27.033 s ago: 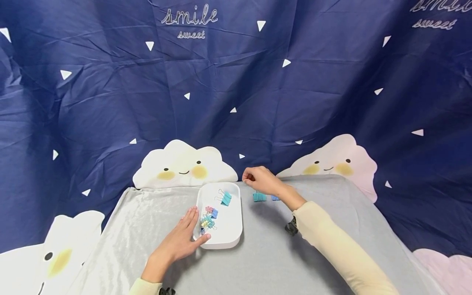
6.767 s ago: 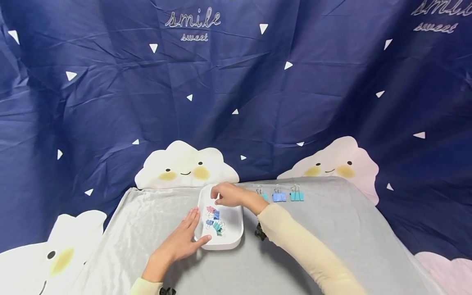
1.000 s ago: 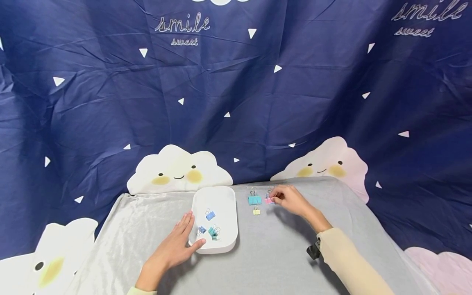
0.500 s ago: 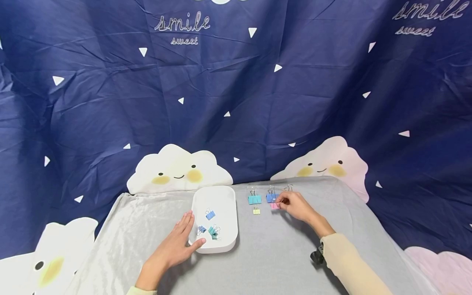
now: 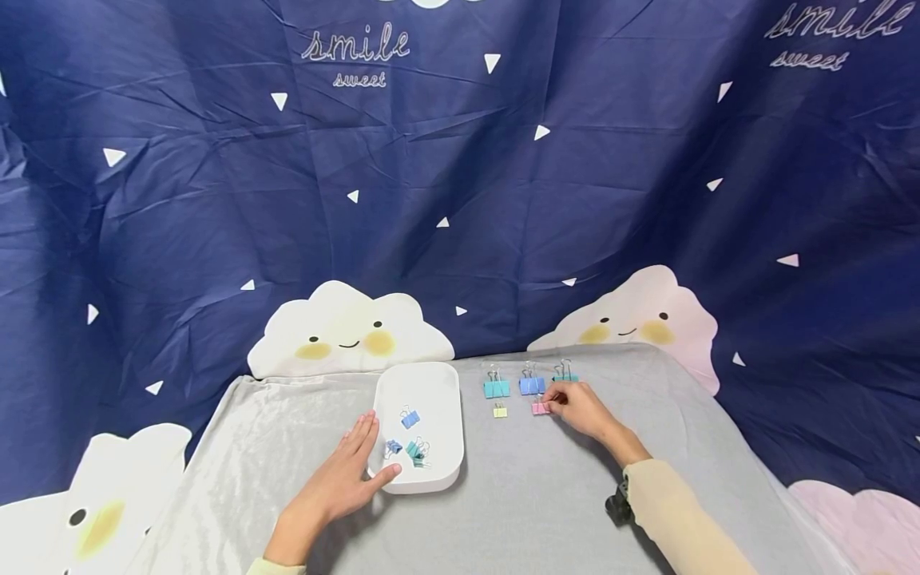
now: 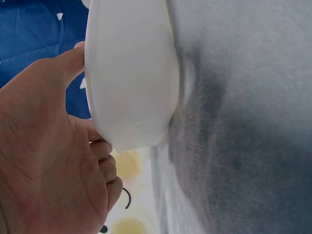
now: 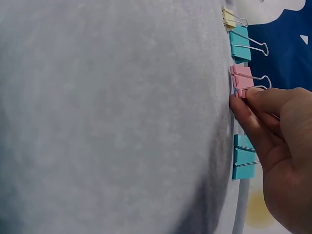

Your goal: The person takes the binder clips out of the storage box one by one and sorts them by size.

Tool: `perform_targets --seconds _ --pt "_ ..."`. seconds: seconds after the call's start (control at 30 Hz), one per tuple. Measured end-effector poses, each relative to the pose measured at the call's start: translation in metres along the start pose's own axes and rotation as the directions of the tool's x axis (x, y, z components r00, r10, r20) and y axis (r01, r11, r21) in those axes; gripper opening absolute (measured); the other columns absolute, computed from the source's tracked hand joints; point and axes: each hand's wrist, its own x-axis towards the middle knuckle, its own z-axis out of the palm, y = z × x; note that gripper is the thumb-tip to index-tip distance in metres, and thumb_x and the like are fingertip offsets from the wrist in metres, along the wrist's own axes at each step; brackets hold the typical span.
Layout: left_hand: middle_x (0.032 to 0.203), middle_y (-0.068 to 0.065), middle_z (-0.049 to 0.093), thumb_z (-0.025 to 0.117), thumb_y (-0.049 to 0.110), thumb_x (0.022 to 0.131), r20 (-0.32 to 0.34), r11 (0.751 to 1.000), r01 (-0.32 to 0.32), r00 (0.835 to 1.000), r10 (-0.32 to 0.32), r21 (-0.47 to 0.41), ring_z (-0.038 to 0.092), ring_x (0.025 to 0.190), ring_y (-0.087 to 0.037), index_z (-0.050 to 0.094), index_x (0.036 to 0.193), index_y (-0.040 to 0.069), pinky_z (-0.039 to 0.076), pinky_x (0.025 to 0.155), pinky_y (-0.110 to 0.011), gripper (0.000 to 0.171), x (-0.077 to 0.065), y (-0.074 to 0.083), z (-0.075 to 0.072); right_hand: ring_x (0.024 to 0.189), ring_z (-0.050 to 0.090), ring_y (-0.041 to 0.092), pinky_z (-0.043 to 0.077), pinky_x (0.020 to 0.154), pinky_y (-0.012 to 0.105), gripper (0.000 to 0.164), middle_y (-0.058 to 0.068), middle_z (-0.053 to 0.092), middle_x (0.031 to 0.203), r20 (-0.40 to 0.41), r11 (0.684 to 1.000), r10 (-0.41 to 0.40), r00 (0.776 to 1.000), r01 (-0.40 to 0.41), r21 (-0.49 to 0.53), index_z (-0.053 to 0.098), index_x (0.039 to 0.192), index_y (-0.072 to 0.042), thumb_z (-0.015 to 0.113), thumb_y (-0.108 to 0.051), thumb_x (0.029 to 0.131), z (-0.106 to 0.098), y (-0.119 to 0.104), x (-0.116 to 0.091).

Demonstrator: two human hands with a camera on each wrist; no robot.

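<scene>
My right hand pinches a small pink binder clip between thumb and fingertips, low at the grey cloth. In the right wrist view the pink clip stands with its wire handles outward. Behind it on the cloth is a row of larger clips: a teal one, a blue one and another teal one, partly hidden by the hand. A small yellow clip lies in front of the left teal clip. My left hand rests with extended fingers and thumb against the rim of the white box.
Inside the box are a blue clip, a small dark-blue clip and teal clips bunched together. Grey cloth covers the table. A navy curtain hangs close behind its far edge.
The right hand has brought the pink clip toward the near side and slightly right, from over the blue clip to in front of it. The left hand and box stay in place.
</scene>
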Motion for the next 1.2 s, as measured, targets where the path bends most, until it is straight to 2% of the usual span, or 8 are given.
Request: perform_targets --seconds 0.4,0.97,1.2 --pt "0.177 -0.019 0.021 0.058 0.065 0.102 0.003 1.0 0.002 1.0 -0.002 0.003 0.019 0.166 -0.037 0.029 0.165 -0.004 0.02 0.135 -0.055 0.098 0.0 0.001 -0.001 0.088 0.069 0.014 0.06 0.079 0.031 0.008 0.003 0.077 0.094 0.016 0.999 0.002 1.0 -0.002 -0.036 0.076 0.092 -0.008 0.076 -0.001 0.095 0.004 0.005 -0.001" --pt "0.177 -0.019 0.022 0.058 0.065 0.102 0.005 1.0 0.002 1.0 -0.002 -0.006 0.019 0.165 -0.037 0.028 0.165 -0.005 0.019 0.135 -0.055 0.099 0.0 0.001 -0.001 0.087 0.067 0.012 0.058 0.078 0.029 0.01 0.002 0.076 0.096 0.007 1.0 0.004 1.0 -0.004 -0.013 0.077 0.1 -0.009 0.075 -0.001 0.095 0.005 0.007 -0.001" --pt "0.177 -0.019 0.022 0.057 0.066 0.102 0.002 1.0 -0.002 1.0 0.002 -0.002 0.02 0.165 -0.037 0.029 0.165 -0.005 0.02 0.135 -0.055 0.099 0.0 0.0 -0.001 0.082 0.065 0.013 0.057 0.074 0.028 0.018 0.005 0.073 0.093 -0.069 0.999 -0.028 0.997 0.025 -0.031 0.074 0.111 0.001 0.077 -0.001 0.093 0.0 -0.005 0.002"
